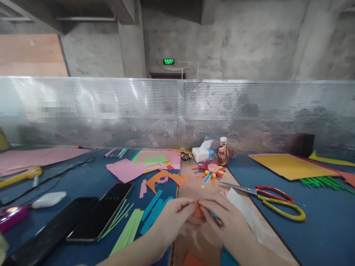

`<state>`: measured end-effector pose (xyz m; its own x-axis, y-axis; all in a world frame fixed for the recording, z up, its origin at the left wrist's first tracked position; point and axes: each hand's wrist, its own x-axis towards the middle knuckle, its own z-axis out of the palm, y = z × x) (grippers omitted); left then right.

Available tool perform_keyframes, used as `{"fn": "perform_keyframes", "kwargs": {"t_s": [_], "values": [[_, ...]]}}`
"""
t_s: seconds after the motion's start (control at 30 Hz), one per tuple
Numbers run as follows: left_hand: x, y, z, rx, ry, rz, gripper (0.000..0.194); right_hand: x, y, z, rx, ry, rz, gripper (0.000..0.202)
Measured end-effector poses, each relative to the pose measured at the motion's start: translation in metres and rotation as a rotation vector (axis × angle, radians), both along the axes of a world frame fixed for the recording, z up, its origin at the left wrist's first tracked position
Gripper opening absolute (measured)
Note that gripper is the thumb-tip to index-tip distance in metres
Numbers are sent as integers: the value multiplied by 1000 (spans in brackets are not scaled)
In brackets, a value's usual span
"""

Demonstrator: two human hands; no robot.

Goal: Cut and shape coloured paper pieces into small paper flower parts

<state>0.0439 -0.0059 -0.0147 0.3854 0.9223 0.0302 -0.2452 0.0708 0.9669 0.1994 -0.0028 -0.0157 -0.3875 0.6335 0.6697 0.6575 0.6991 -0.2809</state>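
Your left hand (pixel 174 218) pinches, with thumb and finger nearly closed, the small orange paper (pixel 198 211), which is nearer to you than the paper flower (pixel 213 168); its visible long axis points roughly toward this flower. Your right hand (pixel 226 218) grasps its other edge, fingers curled.

Small orange paper piece (pixel 198 211), plain and matte, sits in the gap between the two hands, pinched by the left hand's (pixel 176 216) thumb and finger on one side and the right hand's (pixel 226 218) fingertips on the other. Visible part runs narrow at the top, wider toward the bottom; edges are under the fingers, so full outline and any folds can't be read. Small blue thing (pixel 213 214) shows among the right hand's fingers, mostly covered, can't tell if gripped.
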Motion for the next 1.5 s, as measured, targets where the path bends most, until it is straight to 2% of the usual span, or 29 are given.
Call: {"fn": "perform_keyframes", "kwargs": {"t_s": [0.13,0.27,0.4,0.53,0.6,0.67,0.8,0.9,1.1,1.2,1.3,1.4,1.5], "values": [[2,0,0,-38,-94,15,22,6,0,-3,289,-207,24,28],[2,-1,0,-82,-112,55,22,6,-2,0,421,-358,-11,29],[1,1,-2,-99,-118,48,21,0,-5,1,448,-374,-77,32],[-1,5,-2,35,-31,21,23,-3,-9,-3,423,-426,-93,37],[-3,5,-1,95,32,29,23,-2,-12,-4,358,-426,-75,42],[-4,3,1,134,83,30,23,-1,-15,-2,240,-325,-60,42],[-3,-1,3,204,193,10,21,0,-14,7,-126,27,-21,21],[-3,-3,3,271,260,-10,20,-1,-9,10,-398,208,18,12],[-5,-4,-6,202,284,0,7,-3,-6,7,-711,375,8,12],[-6,-6,-8,246,301,-18,3,-4,-7,8,-810,414,27,16],[-7,-8,-9,317,302,-61,8,-5,-7,9,-804,414,49,16],[-7,-10,-8,417,367,-37,15,-6,-8,11,-809,422,49,16],[-7,-12,-5,451,462,-11,21,-7,-9,10,-843,464,89,16]]}}
